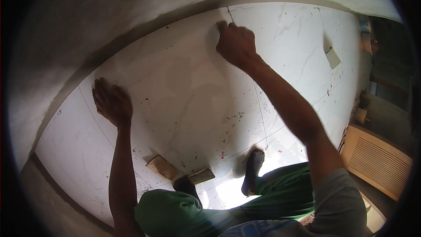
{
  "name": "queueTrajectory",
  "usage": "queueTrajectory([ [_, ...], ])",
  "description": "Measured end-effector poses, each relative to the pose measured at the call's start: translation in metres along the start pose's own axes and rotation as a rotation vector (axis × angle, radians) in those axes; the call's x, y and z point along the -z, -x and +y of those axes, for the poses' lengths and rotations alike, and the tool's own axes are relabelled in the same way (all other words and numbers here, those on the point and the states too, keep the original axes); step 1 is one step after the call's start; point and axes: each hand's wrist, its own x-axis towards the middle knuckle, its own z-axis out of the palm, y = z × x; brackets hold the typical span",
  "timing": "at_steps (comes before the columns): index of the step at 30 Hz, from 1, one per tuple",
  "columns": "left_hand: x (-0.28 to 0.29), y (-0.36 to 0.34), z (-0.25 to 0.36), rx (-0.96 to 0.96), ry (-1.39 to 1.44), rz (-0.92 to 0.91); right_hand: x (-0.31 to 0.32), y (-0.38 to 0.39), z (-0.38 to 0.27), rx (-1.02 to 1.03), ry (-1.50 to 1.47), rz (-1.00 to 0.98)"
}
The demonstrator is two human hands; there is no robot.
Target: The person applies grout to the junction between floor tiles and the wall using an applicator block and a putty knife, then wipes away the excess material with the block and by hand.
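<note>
The big tile point(188, 87) lies at the edge of the floor point(294, 39) by the wall point(101, 13) — left hand point(112, 105) spread on it, right hand point(237, 46) curled at a joint point(230, 14), grip unclear — seemingly laid, crumbs point(240, 115) left to clear

Tile point(188, 101): white, faintly grey-veined, strewn with dark specks; I see it lying flat before me.
Joint point(259, 110): thin dark line along the tile's right edge, running away from me, partly hidden.
</note>
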Motion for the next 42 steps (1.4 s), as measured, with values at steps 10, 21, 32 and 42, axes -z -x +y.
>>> queueTrajectory([
  [10,-0.008,0.001,-0.001,-0.007,-0.007,0.011,0.000,-0.043,-0.008,-0.403,-0.105,0.160],
  [21,0.001,-0.001,0.002,0.055,0.013,-0.065,-0.005,-0.041,-0.017,-0.413,-0.063,0.149],
  [32,0.002,-0.001,-0.002,0.053,0.020,-0.034,0.012,-0.052,-0.021,-0.451,-0.066,0.030],
  [42,0.000,-0.004,-0.004,0.065,0.069,-0.052,0.017,-0.048,0.001,-0.486,0.013,-0.107],
])
